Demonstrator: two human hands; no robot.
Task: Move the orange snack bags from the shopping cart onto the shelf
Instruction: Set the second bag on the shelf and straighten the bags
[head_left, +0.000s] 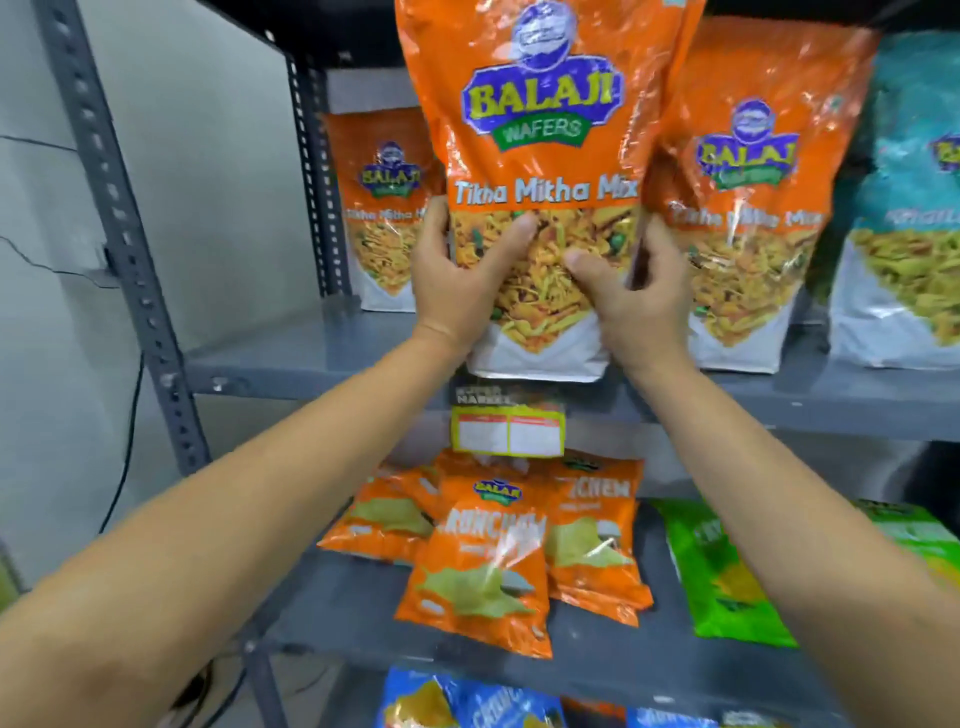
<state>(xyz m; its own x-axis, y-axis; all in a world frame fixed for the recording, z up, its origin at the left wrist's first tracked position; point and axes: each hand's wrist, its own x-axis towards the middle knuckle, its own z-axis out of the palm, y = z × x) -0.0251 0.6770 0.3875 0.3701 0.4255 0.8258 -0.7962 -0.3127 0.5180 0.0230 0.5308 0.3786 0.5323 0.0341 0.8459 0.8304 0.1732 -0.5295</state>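
left hand (457, 291): bare, short nails | right hand (631, 296): bare, short nails | forearms: bare to frame edge, sleeveless in view

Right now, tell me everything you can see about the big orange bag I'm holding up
The held orange bag is a glossy plastic pouch, upright, facing the camera. It reads "Balaji Wafers" on a blue and green logo and "Tikha Mitha Mix" in white, over a picture of a yellow fried mix and a white base. The left hand and right hand grip its lower sides. Its bottom hangs at the front edge of the grey shelf.
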